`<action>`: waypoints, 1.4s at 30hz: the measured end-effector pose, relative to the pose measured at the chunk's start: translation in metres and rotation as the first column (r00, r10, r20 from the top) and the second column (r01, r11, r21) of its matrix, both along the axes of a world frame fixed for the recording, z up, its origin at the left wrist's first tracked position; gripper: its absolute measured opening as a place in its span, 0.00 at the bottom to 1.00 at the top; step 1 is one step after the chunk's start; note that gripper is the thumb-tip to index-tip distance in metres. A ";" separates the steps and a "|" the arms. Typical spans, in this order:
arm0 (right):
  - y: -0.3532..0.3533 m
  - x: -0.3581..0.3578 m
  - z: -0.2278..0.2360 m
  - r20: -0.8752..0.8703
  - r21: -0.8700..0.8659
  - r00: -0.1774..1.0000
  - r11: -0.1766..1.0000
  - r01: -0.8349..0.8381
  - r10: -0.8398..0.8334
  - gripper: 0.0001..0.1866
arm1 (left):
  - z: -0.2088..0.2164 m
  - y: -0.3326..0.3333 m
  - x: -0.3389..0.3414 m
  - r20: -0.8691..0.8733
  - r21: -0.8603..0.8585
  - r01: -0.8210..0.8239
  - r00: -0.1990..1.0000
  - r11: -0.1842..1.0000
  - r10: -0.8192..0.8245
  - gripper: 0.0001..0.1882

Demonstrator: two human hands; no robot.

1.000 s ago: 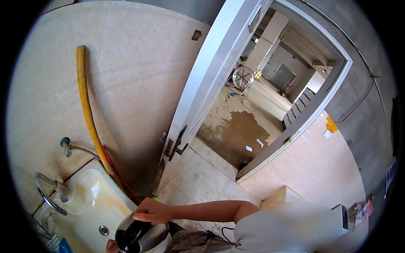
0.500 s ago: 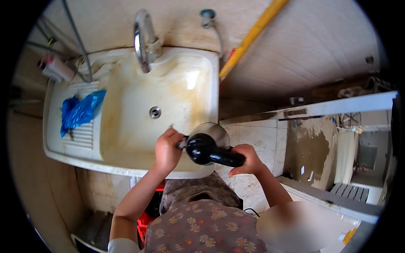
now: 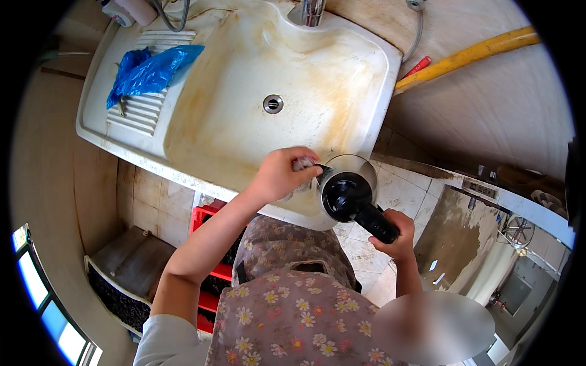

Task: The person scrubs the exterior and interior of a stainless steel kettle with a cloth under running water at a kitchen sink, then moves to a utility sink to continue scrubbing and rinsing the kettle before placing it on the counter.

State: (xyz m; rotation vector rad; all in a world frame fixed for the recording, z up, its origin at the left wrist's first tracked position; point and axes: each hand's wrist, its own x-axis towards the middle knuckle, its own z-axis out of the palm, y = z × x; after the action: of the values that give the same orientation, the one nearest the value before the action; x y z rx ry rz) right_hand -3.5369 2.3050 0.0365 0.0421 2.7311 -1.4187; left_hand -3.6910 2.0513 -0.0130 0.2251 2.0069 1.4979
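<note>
A kettle [image 3: 349,196] with a steel body and a black lid and handle is tilted over the front right rim of the white, brown-stained sink [image 3: 226,131]. My right hand [image 3: 400,233] is wrapped round the end of its black handle. At the kettle's spout side, my left hand [image 3: 282,174] pinches a small greyish crumpled wad [image 3: 303,163], which looks like a scourer. The fingers of that hand touch the spout. The kettle's underside and much of its steel body are hidden below the lid.
A blue plastic bag [image 3: 152,70] lies on the sink's ribbed drainboard. The tap [image 3: 312,12] rises at the back edge. A yellow pipe [image 3: 470,58] slants at the right wall. Red crates [image 3: 207,305] stand below left, and a low partition [image 3: 476,186] runs at the right.
The whole view has shifted and turned, so the sink sits higher and tilted. My left hand has turned a little at the spout, showing the wad more clearly. Both hands keep hold.
</note>
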 end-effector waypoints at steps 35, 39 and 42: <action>0.008 -0.005 -0.005 -0.009 -0.099 0.998 0.993 -0.063 0.062 0.19 | -0.003 -0.011 -0.035 0.110 0.143 0.471 0.866 0.870 -0.487 0.10; 0.015 -0.001 0.003 0.138 -0.094 0.988 0.994 -0.059 0.072 0.22 | 0.005 -0.003 -0.019 -0.023 0.017 0.374 0.927 0.927 -0.373 0.09; 0.017 -0.004 0.017 0.236 -0.088 0.967 0.993 -0.075 0.094 0.27 | 0.009 0.000 -0.008 -0.083 -0.012 0.265 0.961 0.964 -0.265 0.07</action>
State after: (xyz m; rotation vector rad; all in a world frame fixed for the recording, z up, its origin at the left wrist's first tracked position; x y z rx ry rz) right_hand -3.5406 2.3220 0.0537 0.0866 2.4516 -1.3967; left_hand -3.6994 2.0515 -0.0038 0.5427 1.9525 1.3362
